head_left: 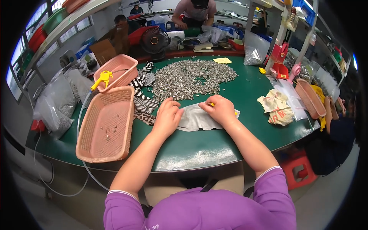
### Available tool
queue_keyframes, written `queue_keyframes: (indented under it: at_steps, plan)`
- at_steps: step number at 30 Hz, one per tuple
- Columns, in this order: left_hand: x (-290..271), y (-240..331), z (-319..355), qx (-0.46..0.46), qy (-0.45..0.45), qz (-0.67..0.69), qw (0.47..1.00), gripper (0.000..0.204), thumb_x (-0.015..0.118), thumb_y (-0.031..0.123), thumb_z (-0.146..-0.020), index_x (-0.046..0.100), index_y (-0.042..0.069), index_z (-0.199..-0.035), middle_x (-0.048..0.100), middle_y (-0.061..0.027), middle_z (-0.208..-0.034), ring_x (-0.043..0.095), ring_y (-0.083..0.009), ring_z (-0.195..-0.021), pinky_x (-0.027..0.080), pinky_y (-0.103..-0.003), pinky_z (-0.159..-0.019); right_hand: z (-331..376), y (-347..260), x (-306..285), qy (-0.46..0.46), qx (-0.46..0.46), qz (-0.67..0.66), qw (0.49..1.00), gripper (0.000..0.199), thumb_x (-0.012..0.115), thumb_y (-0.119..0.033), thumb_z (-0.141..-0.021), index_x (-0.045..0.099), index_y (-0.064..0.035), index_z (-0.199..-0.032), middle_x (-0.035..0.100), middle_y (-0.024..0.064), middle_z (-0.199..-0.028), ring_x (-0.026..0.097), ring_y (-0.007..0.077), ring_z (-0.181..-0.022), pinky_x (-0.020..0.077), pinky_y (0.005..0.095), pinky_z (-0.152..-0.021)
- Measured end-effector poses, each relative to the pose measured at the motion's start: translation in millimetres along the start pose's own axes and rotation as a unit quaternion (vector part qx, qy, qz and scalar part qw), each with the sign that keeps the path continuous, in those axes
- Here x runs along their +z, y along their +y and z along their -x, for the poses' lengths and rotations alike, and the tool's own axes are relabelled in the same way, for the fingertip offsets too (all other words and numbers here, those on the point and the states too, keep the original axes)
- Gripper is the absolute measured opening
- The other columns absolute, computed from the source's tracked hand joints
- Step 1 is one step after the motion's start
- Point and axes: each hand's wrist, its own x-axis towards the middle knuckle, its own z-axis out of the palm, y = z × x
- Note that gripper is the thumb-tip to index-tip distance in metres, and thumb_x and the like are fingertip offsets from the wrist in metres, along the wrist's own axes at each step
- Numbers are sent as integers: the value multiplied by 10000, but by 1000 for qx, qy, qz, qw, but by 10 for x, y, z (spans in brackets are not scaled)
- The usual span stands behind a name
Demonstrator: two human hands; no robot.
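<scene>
Near edge: the green bench [199, 147] curves toward the person, its front strip shiny and bare between the two forearms.
Left hand [167, 115]: rests on the bench just left of a pale grey cloth [195, 119], fingers curled together with the tips touching the cloth's left edge; what they pinch, if anything, I cannot tell.
Right hand [220, 109]: lies on the cloth's upper right part, fingers bent and pressed together around a small yellow object [211, 104], of which only a bit shows.
Cloth: flat on the bench between and under both hands, well in from the near edge.
Left side: a long pink mesh basket [105, 124] reaches the left near edge, a few small metal pieces in it; a second pink basket [118, 71] stands behind it, with a yellow air blow gun [101, 79] lying against it.
Between basket and left hand: a striped black-and-white rag [143, 96], close to the left wrist.
Middle: a broad heap of small metal cylinders [191, 78] spreads just beyond the hands.
Right side: a crumpled cream rag [276, 106] lies well apart from the right hand, open green surface between them; a third pink basket [309, 97] sits at the right edge.
Far edge: a black desk fan [155, 41], a clear bag of parts [253, 55], and other people at another table beyond.
</scene>
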Motion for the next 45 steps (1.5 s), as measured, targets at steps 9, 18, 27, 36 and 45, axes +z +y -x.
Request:
queue_keyframes:
  at_steps: [9, 18, 27, 36, 45]
  plan:
    - [-147, -7, -34, -11, 84, 133, 987, 283, 579, 193, -909, 623, 30, -682, 613, -130, -1078, 500, -325, -1132, 388, -408, -969, -492, 16, 180, -23, -44, 40, 998, 241, 630, -147, -769, 690, -104, -999, 663, 117, -990, 635, 308, -915, 509, 409, -801]
    - [-35, 98, 42, 0, 36, 115, 993, 308, 501, 278, -954, 615, -7, -941, 583, -172, -1105, 502, -348, -1107, 403, -417, -954, -943, 143, 460, -82, -50, 113, 989, 284, 710, -203, -714, 697, -131, -988, 684, 117, -892, 647, 304, -881, 512, 428, -786]
    - [-50, 118, 18, -31, 32, 159, 986, 192, 566, 183, -899, 618, -2, -910, 603, -152, -1074, 530, -324, -1063, 420, -396, -927, -699, 193, 298, -90, -73, 73, 991, 209, 694, -171, -737, 694, -133, -943, 672, 107, -858, 638, 307, -858, 506, 419, -758]
    - [-98, 174, 51, -25, 13, 146, 989, 129, 629, 51, -825, 607, 22, -949, 610, -83, -993, 594, -215, -940, 494, -288, -787, -394, -101, -11, -44, -92, -156, 982, 236, 640, 4, -801, 666, -66, -1025, 674, 67, -943, 656, 167, -867, 529, 292, -773]
    - [-77, 281, 60, -225, -107, 491, 835, 233, 647, 85, -875, 572, 16, -1085, 614, -25, -1003, 592, -79, -856, 516, -249, -748, 81, -408, -86, -80, -126, -329, 933, 368, 659, 41, -774, 634, -85, -1119, 667, 65, -989, 660, 162, -884, 544, 280, -734]
